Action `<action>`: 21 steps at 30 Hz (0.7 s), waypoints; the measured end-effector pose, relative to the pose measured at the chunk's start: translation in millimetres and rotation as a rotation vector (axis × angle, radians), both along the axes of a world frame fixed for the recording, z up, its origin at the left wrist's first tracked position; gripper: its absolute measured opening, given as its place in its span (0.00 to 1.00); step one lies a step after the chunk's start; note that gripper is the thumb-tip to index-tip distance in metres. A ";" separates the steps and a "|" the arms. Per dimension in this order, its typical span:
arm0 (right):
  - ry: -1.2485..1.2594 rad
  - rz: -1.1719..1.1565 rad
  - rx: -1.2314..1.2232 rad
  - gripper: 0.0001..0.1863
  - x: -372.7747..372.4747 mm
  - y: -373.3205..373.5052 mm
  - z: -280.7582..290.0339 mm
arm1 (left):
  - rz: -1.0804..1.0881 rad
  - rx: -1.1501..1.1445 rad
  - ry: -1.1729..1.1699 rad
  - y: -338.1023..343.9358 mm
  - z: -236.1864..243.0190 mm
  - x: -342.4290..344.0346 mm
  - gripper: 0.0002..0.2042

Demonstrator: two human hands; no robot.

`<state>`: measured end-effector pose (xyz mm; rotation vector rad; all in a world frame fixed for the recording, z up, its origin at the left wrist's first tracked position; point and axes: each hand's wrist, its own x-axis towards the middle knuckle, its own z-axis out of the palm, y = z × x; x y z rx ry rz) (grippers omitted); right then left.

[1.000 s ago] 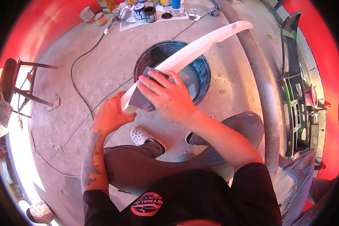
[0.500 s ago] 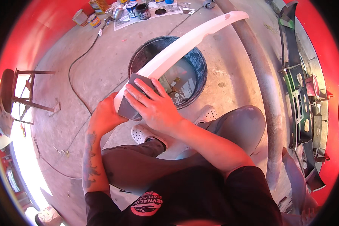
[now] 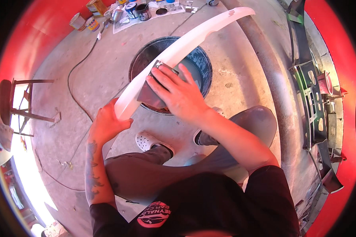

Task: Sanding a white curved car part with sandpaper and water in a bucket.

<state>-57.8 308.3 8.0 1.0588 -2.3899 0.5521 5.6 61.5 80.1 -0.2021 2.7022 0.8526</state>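
A long, curved white car spoiler (image 3: 186,42) slants up from my left hand toward the far right, passing over a black tub (image 3: 208,79) of cloudy water. My left hand (image 3: 107,123) grips the spoiler's near end, thumb along its edge. With fingers extended, my right hand (image 3: 181,96) presses a dark grey sheet of sandpaper (image 3: 148,96) against the spoiler's right side, a little up from that end. Part of the sheet is hidden under the fingers. A small mark shows near the spoiler's far tip.
Paint cans (image 3: 143,12) and other containers stand on paper at the back. A dark hose (image 3: 70,85) crosses the concrete floor on the left, near a metal-framed chair (image 3: 31,114). Toward the right are a long pipe (image 3: 275,75) and a black bumper-like part (image 3: 310,102).
My right hand and the sandpaper have slid up and right along the spoiler, away from my left hand. More of the near end shows. The view has shifted slightly.
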 end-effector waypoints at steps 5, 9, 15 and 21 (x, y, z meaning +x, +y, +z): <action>-0.008 -0.291 0.068 0.27 -68.4 59.4 0.1 | -0.017 0.006 0.006 3.1 1.1 -4.8 0.31; 0.012 -0.307 0.037 0.26 -53.3 34.4 -0.7 | -0.024 -0.001 0.000 2.3 -0.8 -4.3 0.31; 0.019 0.080 -0.034 0.23 20.8 -33.2 7.3 | -0.061 0.047 0.050 -5.3 -11.4 -0.7 0.31; 0.086 -0.189 0.030 0.22 -53.7 35.3 4.4 | -0.024 0.002 -0.004 2.6 2.7 -4.5 0.31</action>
